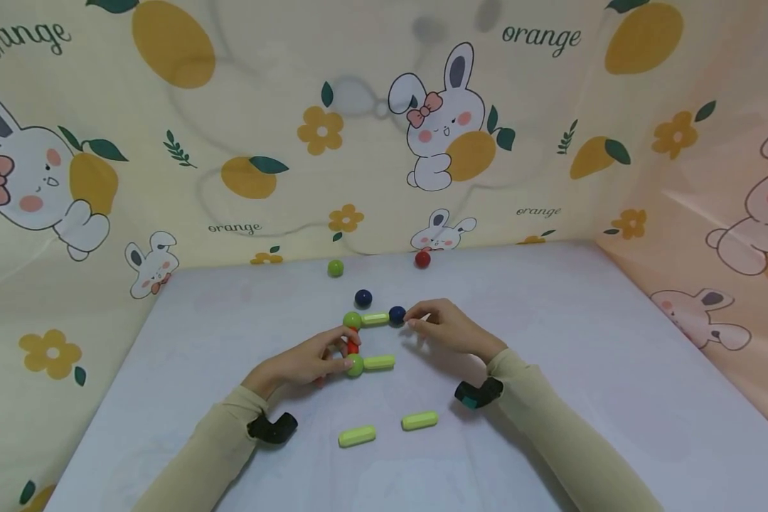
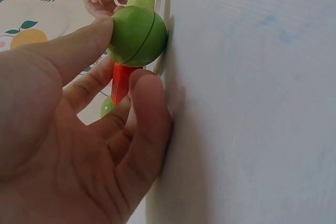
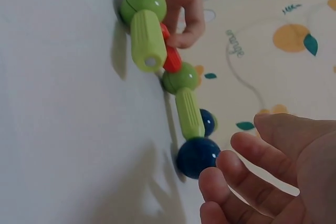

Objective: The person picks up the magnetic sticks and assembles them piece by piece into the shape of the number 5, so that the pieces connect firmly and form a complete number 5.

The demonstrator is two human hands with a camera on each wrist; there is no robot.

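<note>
A frame of magnetic rods and balls lies on the table: a near green ball, a red magnetic rod, a far green ball, and two light-green magnetic rods pointing right. My left hand grips its left side, thumb against the near green ball and fingers around the red rod. A dark blue ball sits at the far rod's right end. Beside it, my right hand has loosely bent fingers; in the right wrist view the fingertips are close to the blue ball, thumb apart.
Another dark blue ball lies just behind the frame. Farther back are a loose green ball and a red ball, near the printed cloth backdrop. Two loose light-green rods lie on the near side of the white table.
</note>
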